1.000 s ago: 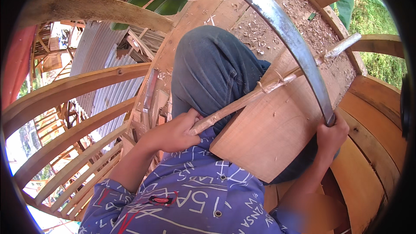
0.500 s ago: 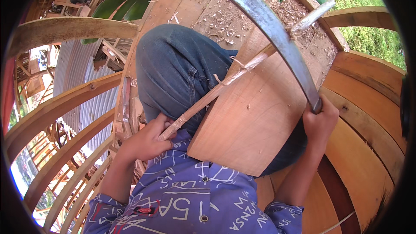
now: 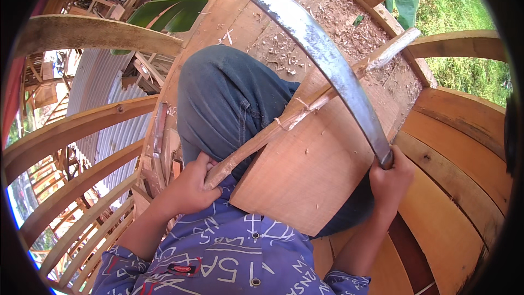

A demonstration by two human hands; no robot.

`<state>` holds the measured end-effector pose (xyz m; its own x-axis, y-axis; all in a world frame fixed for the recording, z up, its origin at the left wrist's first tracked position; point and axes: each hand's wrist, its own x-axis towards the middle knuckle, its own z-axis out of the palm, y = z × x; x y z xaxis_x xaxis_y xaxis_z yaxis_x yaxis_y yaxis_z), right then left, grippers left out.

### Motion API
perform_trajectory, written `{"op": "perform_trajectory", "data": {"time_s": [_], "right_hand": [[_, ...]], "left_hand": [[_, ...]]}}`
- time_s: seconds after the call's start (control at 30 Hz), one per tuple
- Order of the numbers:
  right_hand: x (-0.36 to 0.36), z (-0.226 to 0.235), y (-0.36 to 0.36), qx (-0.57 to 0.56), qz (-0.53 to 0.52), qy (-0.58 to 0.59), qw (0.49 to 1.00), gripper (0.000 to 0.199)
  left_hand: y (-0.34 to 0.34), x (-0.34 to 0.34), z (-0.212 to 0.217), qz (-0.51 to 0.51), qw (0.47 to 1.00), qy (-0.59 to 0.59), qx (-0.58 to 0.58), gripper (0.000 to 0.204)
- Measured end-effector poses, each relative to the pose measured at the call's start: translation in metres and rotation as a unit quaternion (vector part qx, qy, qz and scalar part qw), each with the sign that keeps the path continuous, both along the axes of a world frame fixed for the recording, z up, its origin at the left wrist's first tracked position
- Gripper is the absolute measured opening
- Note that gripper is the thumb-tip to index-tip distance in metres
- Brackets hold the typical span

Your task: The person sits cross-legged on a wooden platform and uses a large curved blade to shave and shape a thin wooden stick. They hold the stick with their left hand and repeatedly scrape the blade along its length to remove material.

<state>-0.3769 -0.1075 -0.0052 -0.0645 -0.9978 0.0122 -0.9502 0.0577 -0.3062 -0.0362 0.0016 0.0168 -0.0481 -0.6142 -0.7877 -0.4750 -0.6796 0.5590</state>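
The left hand (image 3: pixel 188 188) is closing its grip around the lower end of a long wooden stick (image 3: pixel 305 106), fingers wrapped tight on the rough, split wood. The stick is slanting up and to the right, lying across the top edge of a flat wooden board (image 3: pixel 305 180) that is leaning over the person's lap. The right hand (image 3: pixel 390 177) is clamping its grip on the handle end of a long curved blade (image 3: pixel 327 60). The blade is arching up and to the left from that hand and crossing over the stick near the middle of its length; whether the edge is biting into the wood there cannot be told.

The blade is dull grey steel, scuffed and pale along its curve, tapering to a point at the top. The stick is pale and fibrous, with thin slivers curling off it close to the blade. The board is smooth, reddish-tan, with one rounded edge. A bent knee in blue jeans (image 3: pixel 229 98) is rising just behind the board, hiding part of the platform (image 3: pixel 256 0) beyond, where wood shavings (image 3: pixel 338 22) are lying scattered. Curved wooden ribs (image 3: pixel 82 125) are sweeping around on the left, with curved planks (image 3: pixel 453 147) on the right. Corrugated metal sheeting (image 3: pixel 103 125) is showing below through the ribs, and green grass (image 3: pixel 469 33) is showing at the upper right.
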Motion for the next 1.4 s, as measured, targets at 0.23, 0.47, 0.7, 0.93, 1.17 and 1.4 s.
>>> {"op": "perform_trajectory", "data": {"time_s": [0.23, 0.47, 0.7, 0.93, 1.17, 1.4], "right_hand": [[0.018, 0.012, 0.009, -0.015, 0.061, 0.059, 0.996, 0.022], [0.031, 0.015, 0.011, 0.027, 0.045, 0.012, 0.999, 0.019], [0.035, 0.006, 0.004, -0.016, 0.051, 0.001, 0.999, 0.014], [-0.004, -0.008, -0.001, -0.080, -0.012, 0.074, 0.994, 0.013], [-0.001, 0.003, 0.000, -0.029, -0.016, 0.060, 0.998, 0.013], [0.027, -0.004, 0.003, -0.048, 0.034, 0.050, 0.997, 0.017]], "left_hand": [[0.015, -0.023, 0.009, 0.023, 0.987, -0.110, -0.116, 0.041], [0.020, -0.002, 0.004, -0.062, 0.939, -0.246, -0.234, 0.048], [0.012, -0.004, -0.005, -0.064, 0.958, -0.217, -0.176, 0.054], [0.000, 0.001, -0.002, -0.071, 0.972, -0.183, -0.133, 0.053], [-0.006, -0.005, -0.002, -0.081, 0.969, -0.194, -0.127, 0.053], [-0.005, -0.002, -0.002, -0.076, 0.971, -0.188, -0.128, 0.053]]}}
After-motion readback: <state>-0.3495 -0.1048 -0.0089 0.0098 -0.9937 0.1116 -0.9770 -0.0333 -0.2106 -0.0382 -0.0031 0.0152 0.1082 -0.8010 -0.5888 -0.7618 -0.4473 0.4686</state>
